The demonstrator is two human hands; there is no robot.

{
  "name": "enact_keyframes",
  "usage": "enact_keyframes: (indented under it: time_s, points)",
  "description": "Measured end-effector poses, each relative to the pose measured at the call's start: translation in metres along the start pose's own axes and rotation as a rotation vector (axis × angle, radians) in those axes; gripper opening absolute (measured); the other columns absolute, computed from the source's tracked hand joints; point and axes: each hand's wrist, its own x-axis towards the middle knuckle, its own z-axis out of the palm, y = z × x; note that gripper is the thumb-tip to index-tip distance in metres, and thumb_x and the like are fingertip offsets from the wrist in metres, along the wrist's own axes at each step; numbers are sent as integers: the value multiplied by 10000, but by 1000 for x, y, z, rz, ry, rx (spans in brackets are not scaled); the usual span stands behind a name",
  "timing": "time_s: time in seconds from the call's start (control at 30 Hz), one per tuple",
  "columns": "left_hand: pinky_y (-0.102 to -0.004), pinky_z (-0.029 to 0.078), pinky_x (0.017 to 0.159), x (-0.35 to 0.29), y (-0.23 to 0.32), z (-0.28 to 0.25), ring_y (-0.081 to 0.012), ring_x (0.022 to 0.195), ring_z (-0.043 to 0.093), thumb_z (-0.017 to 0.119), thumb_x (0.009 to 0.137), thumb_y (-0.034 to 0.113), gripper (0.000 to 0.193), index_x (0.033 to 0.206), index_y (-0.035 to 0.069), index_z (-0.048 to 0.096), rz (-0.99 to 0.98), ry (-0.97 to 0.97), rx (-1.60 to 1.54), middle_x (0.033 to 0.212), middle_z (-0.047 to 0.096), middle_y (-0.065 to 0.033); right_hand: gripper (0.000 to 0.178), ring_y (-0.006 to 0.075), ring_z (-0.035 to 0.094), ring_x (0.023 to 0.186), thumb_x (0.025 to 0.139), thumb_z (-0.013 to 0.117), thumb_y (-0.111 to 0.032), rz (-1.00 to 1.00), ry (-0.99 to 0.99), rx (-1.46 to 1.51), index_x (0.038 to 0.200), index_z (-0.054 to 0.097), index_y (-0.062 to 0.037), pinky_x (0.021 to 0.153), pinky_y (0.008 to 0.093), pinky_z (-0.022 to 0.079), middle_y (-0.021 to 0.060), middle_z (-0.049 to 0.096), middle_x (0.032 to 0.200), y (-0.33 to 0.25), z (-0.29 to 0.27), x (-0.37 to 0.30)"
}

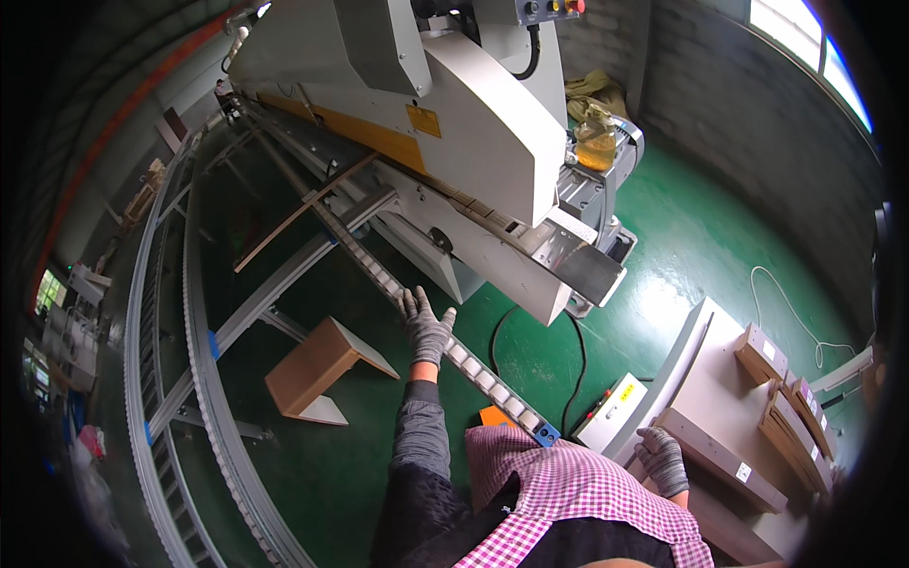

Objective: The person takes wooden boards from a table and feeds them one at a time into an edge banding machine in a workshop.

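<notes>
My left hand, in a grey striped glove with pale fingertips, is open with its fingers spread. It lies over a narrow rail of white rollers that runs toward me and ends in a blue cap. My right hand, gloved the same way, is closed at the near end of a long grey board with a small white label. Its fingers curl at the board's end; their tips are partly hidden. The board lies on a pale, wide panel surface.
Several shorter labelled boards lie right of the long one. A large white machine with a yellow band stands ahead. Curved roller tracks run along the left. A bent brown panel, a white box and black cables are on the green floor.
</notes>
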Motion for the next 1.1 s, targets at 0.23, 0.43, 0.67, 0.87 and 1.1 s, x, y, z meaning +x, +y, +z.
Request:
enact_keyframes:
  time_s: [0.23,0.43,0.67,0.87,1.1]
  points:
    - [-466,178,1180,6,1,0,-388,1442,179,709,788,490,946,1502,66,256,-20,-2,17,1552,219,-226,316,311,649,849,742,719,-36,44,-21,66,1052,662,-34,783,367,529,167,655,911,22,4,-6]
    - [-473,176,1178,10,3,-4,-383,1442,189,696,794,513,973,1514,72,210,-41,30,8,1551,214,-233,313,260,654,915,775,692,8,49,-65,13,1086,657,3,829,342,520,149,658,967,19,-2,-6]
    - [-460,178,1186,60,-28,-23,-383,1434,208,709,780,520,980,1501,55,237,19,193,44,1541,232,-231,332,346,648,944,727,726,-42,22,-22,-49,1053,670,-31,851,386,518,182,668,986,8,-8,-4]
    - [-511,187,1168,128,-38,-67,-342,1444,212,658,766,631,1023,1518,94,218,-205,78,258,1576,215,-138,336,323,647,926,738,717,-40,138,-40,49,1069,664,-23,848,373,519,172,663,973,12,5,-6]
    - [-479,378,1061,216,-114,10,-420,1287,438,607,787,661,882,1322,-32,503,-21,4,329,1381,460,-291,237,361,620,869,770,699,-123,17,42,-209,998,673,-61,789,427,515,160,639,918,-25,-5,-8]
